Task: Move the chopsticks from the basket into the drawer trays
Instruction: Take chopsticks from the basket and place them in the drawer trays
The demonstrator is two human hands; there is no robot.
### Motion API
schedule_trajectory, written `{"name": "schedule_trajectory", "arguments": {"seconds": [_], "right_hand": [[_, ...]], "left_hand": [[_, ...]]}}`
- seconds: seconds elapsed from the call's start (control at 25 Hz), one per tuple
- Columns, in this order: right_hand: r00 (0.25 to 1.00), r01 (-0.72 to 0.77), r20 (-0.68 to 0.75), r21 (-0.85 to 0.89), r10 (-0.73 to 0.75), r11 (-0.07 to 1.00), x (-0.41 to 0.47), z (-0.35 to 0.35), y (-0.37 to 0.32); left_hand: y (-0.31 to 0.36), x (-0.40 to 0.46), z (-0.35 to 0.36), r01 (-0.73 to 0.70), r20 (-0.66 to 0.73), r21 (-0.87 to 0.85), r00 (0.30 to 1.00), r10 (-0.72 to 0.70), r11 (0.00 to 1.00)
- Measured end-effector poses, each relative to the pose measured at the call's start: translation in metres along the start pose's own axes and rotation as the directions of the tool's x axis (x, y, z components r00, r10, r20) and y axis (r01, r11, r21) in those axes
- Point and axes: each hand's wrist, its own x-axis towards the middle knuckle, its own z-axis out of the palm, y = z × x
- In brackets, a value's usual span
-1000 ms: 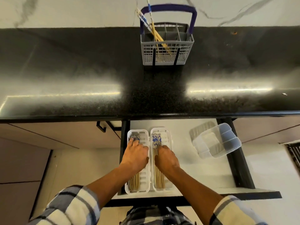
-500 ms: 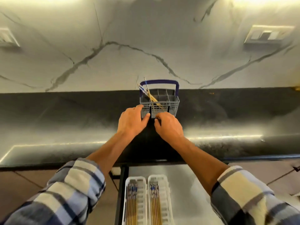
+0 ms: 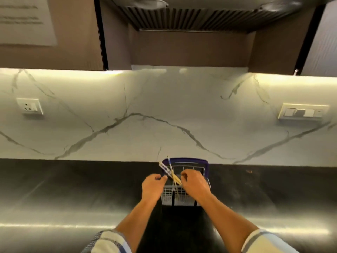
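A grey mesh cutlery basket (image 3: 182, 197) with a purple handle (image 3: 187, 159) stands on the black counter against the wall. Several bamboo chopsticks (image 3: 171, 173) with blue-and-white tops lean to the left out of it. My left hand (image 3: 152, 186) is at the basket's left rim, thumb and fingers pinched on the patterned ends of the chopsticks. My right hand (image 3: 195, 183) reaches over the basket's top, fingers curled down beside the bamboo shafts; whether it grips any is hidden. The drawer and its trays are out of view.
The black stone counter (image 3: 73, 194) runs the full width, with a marble backsplash (image 3: 164, 110) behind. A wall socket (image 3: 30, 106) sits at the left and a switch plate (image 3: 303, 111) at the right. Dark cabinets and a range hood (image 3: 189, 13) hang above.
Both hands left the drawer trays, rose to the basket, and now close in on the chopsticks at its top. The view has tilted up, so the drawer has dropped out of sight.
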Motion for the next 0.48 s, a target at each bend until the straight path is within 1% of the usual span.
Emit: {"name": "schedule_trajectory", "arguments": {"seconds": [0.08,0.24,0.36,0.48], "right_hand": [[1.0,-0.017,0.015,-0.004,0.017,1.0,0.027,0.012,0.004],[0.995,0.009,0.101,-0.008,-0.008,1.0,0.059,0.04,0.014],[0.989,0.04,0.145,-0.031,-0.035,0.999,0.069,0.056,0.015],[0.992,0.047,0.115,-0.024,-0.044,0.999,0.072,0.066,0.016]], "left_hand": [[-0.003,0.017,0.016,0.015,-0.006,-0.047,1.0,-0.015,0.999],[-0.006,0.035,0.039,0.093,-0.014,-0.245,0.995,-0.099,0.965],[-0.006,0.046,0.048,0.074,-0.036,-0.274,0.996,-0.087,0.959],[-0.005,0.05,0.051,0.067,-0.051,-0.298,0.995,-0.086,0.952]]}}
